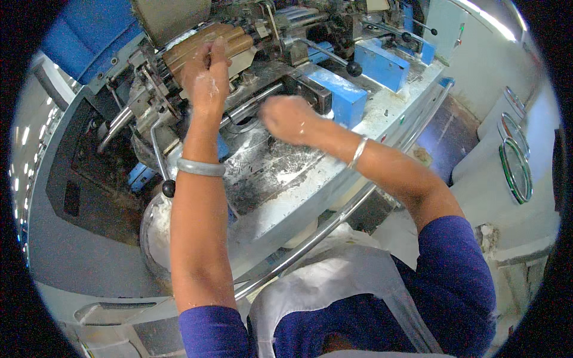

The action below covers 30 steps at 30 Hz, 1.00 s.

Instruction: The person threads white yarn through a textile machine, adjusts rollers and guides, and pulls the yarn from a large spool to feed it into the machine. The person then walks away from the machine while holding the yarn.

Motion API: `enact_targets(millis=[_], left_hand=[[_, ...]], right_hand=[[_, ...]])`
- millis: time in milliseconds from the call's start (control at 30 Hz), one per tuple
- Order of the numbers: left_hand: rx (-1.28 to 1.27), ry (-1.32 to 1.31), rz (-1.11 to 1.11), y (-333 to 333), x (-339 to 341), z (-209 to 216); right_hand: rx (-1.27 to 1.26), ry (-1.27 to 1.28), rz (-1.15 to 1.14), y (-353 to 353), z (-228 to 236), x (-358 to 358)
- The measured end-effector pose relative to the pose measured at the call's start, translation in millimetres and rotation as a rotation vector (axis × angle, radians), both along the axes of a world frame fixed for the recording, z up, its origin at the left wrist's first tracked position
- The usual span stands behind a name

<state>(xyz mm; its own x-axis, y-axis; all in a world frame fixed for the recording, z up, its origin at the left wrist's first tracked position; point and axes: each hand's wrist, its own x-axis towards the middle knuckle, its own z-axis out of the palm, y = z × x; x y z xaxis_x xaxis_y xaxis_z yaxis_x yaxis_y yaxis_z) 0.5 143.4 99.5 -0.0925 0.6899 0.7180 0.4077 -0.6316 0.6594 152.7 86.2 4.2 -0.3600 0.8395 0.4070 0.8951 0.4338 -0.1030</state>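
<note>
My left hand (206, 77) reaches over brown rollers (230, 43) on the machine, its thumb and fingers bent toward each other. Whatever they may pinch cannot be made out. White powder marks the back of this hand, and a grey band circles the wrist. My right hand (290, 120) is closed like a fist above the machine bed (262, 164), close to a shiny metal rod (253, 102). Its fingers are partly hidden and blurred, so any contents do not show.
A blue block (337, 89) stands right of my right hand, with a black-knobbed lever (354, 69) beyond it. Another black-knobbed lever (169, 188) is beside my left forearm, above a round bowl of white material (158, 230). A metal rail (310, 238) runs along the front.
</note>
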Motion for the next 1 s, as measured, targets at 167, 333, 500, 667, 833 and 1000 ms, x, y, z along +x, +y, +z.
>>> enact_targets(millis=[167,333,500,667,833,1000], left_hand=[[0.005,0.123,0.056,-4,-3,4],[0.147,0.275,0.145,0,-1,-1],[0.167,0.328,0.131,5,0,-7],[0.243,0.287,-0.013,2,5,-4],[0.157,0.012,-0.331,-21,24,13],[-0.007,-0.127,-0.378,-54,21,38]], right_hand=[[-0.302,-0.095,-0.081,44,-40,-34],[-0.334,-0.046,0.028,51,-32,-44],[-0.313,-0.072,-0.011,-23,0,6],[0.116,0.534,0.067,-124,-13,116],[0.118,0.342,-0.436,-177,-83,196],[0.051,0.201,-0.298,-190,-126,218]])
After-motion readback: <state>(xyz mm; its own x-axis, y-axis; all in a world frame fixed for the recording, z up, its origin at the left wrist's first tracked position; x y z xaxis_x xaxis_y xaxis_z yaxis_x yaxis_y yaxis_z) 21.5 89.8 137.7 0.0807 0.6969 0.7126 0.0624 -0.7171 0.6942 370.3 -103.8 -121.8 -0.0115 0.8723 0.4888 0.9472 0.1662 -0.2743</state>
